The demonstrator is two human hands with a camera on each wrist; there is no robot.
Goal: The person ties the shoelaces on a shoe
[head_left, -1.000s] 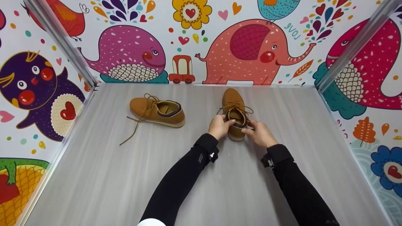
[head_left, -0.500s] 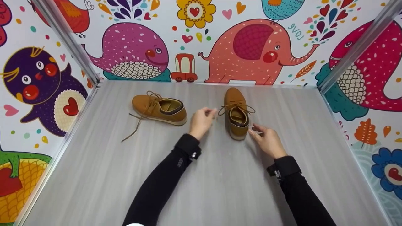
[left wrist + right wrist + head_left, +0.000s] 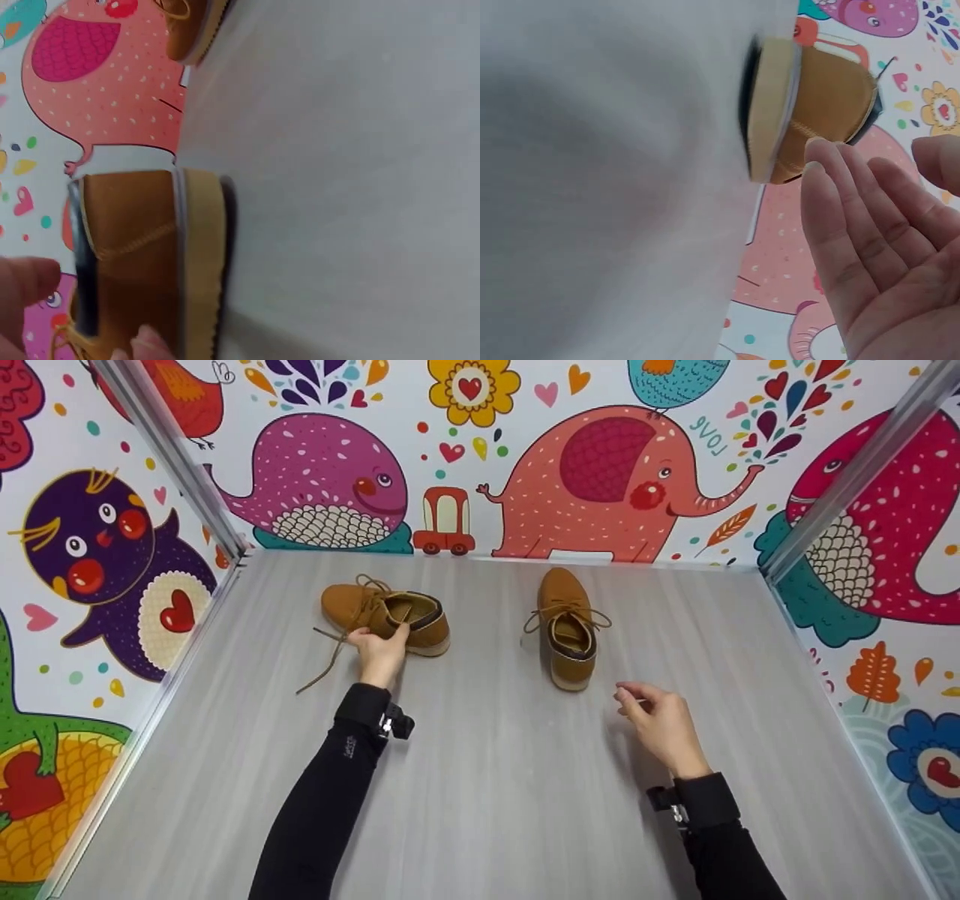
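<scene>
One loose-laced shoe [image 3: 384,611] at my 11 o'clock; left hand [image 3: 381,655] spread at near side, contact unclear. Right hand [image 3: 664,727] holds nothing, at 5 o'clock of bow-laced shoe [image 3: 570,639]. Risk — lace [image 3: 327,667] trailing toward 8 o'clock could catch under left hand, drag loose-laced shoe askew.

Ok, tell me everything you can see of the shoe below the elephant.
The shoe looks like tan leather, with a pale sole, dark collar and open top. Its laces cross the front, looping out on both sides. It stands upright on the grey floor, toe towards the elephant. No hand touches it; the right hand is nearby, apart.
</scene>
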